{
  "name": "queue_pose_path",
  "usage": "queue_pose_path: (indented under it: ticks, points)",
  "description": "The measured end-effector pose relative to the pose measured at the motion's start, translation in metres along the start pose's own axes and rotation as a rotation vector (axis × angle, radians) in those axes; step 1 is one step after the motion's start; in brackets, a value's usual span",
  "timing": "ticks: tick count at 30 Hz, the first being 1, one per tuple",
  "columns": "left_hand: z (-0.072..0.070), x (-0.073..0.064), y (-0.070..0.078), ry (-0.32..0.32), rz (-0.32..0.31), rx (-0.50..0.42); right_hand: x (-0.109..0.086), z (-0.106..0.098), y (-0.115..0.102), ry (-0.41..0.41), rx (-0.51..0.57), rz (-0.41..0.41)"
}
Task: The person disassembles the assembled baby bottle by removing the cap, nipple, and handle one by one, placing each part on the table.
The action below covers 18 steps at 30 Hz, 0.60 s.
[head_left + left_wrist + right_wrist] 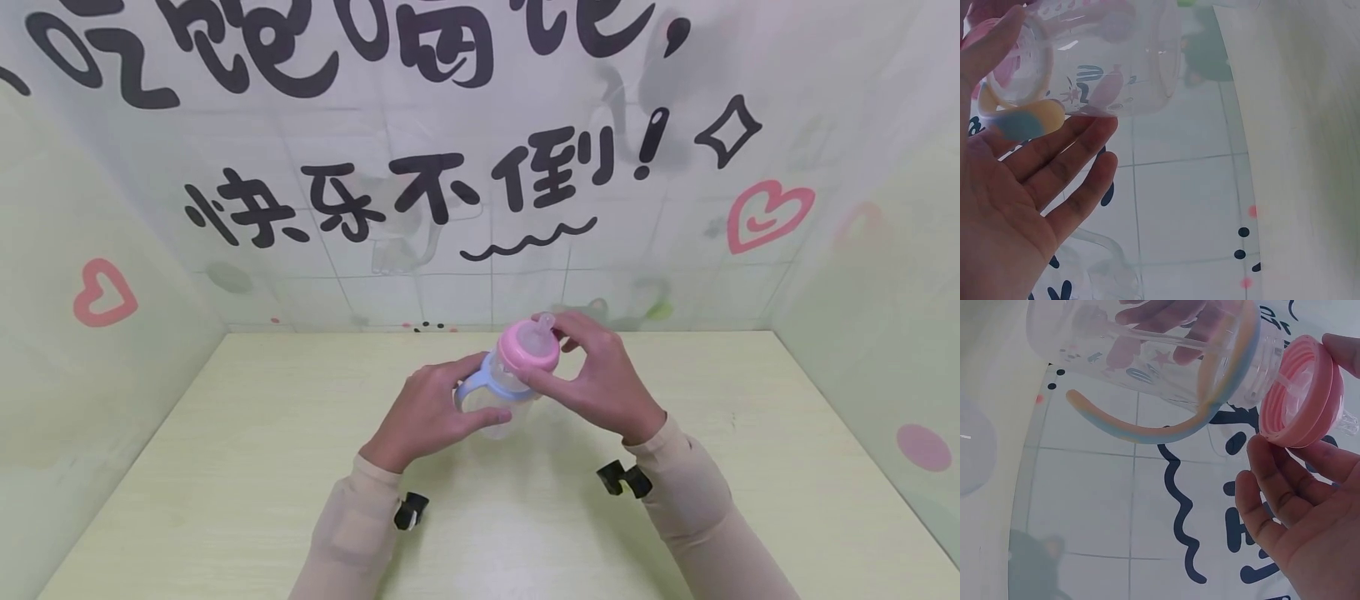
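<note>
Left grip [437, 410] around tilted bottle [1107, 62], right grip [606, 379] around pink collar [1320, 400]

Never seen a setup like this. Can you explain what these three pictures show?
There is no machine: the left grip and right grip are a person's bare hands. The wide picture is taken from the head, looking forward and down; the other two are taken from the left and right wrists. The left grip holds a clear bottle with a curved handle. The right grip holds its pink collar with the teat, tilted at the bottle's neck with its ridged inside showing, so not screwed on. Beneath is a pale tabletop; a clear rounded thing, cut off by the right wrist picture's edge, seems to lie there.
</note>
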State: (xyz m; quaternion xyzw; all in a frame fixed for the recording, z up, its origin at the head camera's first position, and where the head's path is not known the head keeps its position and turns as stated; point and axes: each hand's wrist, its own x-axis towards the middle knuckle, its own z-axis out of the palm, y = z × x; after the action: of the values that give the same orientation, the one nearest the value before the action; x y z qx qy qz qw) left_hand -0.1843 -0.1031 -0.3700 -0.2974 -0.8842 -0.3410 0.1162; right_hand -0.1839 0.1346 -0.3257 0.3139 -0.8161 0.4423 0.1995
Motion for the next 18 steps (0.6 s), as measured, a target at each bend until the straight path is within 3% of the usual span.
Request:
queue_pose_path:
  ticks: [18]
  points:
    - [0.001, 0.0, -0.001, 0.009, -0.025, -0.001, 0.002, -0.015, -0.001, 0.13, 0.017, -0.055]
